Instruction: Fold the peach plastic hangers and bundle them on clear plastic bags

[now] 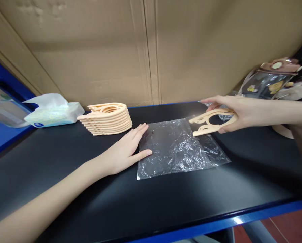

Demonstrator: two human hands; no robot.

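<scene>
A clear plastic bag [171, 152] lies flat on the black tabletop in front of me. My left hand [128, 150] rests on its left edge, fingers stretched out and thumb apart. Over the bag's right end, my right hand [228, 111] grips a peach-coloured folded plastic hanger [211, 123] between thumb and fingers. The hanger's two arm ends point left, toward the bag; I cannot tell whether they touch it. Beyond my left hand stands a neat stack of several matching folded hangers [107, 119].
A tissue pack [55, 114] sits at the back left beside a blue frame [6, 81]. Large cardboard [90, 54] rises behind the table. At the back right stands a clear bottle with a brown lid [264, 81]. More crinkled plastic [225, 117] shows behind my right hand.
</scene>
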